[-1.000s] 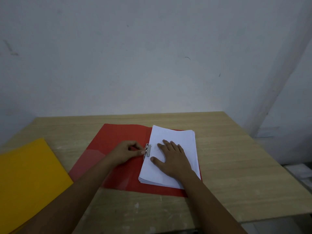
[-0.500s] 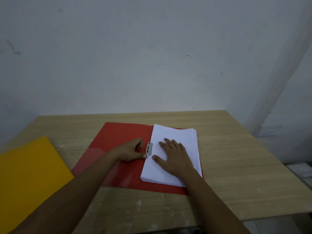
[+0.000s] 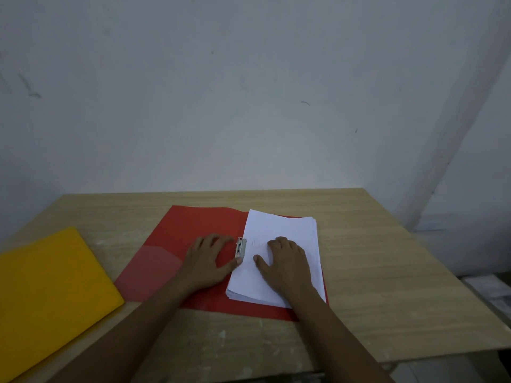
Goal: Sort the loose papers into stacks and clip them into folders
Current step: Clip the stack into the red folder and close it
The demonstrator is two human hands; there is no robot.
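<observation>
An open red folder [image 3: 190,230] lies flat in the middle of the wooden table [image 3: 373,244]. A stack of white papers [image 3: 279,225] sits on its right half, held at the left edge by a small metal clip [image 3: 241,247]. My left hand [image 3: 207,261] rests flat on the folder's left half, fingers spread, its thumb tip touching the paper edge just below the clip. My right hand [image 3: 284,261] lies on top of the paper stack, pressing it down, with the fingers bent at the knuckles.
A closed yellow folder [image 3: 47,291] lies at the left of the table, partly past the frame edge. A grey wall stands behind the table. The table's right and front edges are close by.
My left hand let go of the clip and now lies flat on the folder. My right hand's fingers have curled back a little on the papers.
</observation>
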